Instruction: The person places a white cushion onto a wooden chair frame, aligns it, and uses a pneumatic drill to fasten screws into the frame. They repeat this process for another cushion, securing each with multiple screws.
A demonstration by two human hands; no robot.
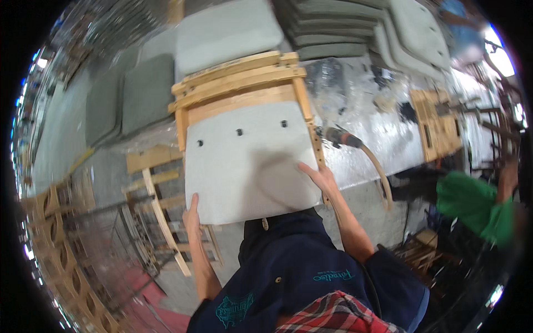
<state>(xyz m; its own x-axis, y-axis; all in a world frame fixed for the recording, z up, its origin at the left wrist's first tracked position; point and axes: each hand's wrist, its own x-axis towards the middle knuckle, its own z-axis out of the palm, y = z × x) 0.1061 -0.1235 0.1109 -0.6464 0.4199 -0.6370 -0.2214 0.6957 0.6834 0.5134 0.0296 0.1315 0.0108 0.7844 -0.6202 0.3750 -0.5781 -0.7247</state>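
Observation:
A pale grey padded seat panel (pixel 233 172) lies in front of my body, with a row of three black fittings near its far edge. Along its left edge my left hand (pixel 192 217) is closed, the thumb on top and the fingers hidden at the side. At the right edge my right hand (pixel 318 176) grips the panel too, thumb flat on its face. Just beyond and partly beneath it is a light wooden frame (pixel 239 83), whose side rails show past the panel. A round shadow falls on the panel's lower middle.
Another pale panel (pixel 227 33) sits behind the frame, and stacked grey cushions (pixel 333 28) stand at the far right. Right of the frame, a hose-fed power tool (pixel 344 137) rests on the plastic-covered table (pixel 372 161). A person in a green sleeve (pixel 472 202) is at the right.

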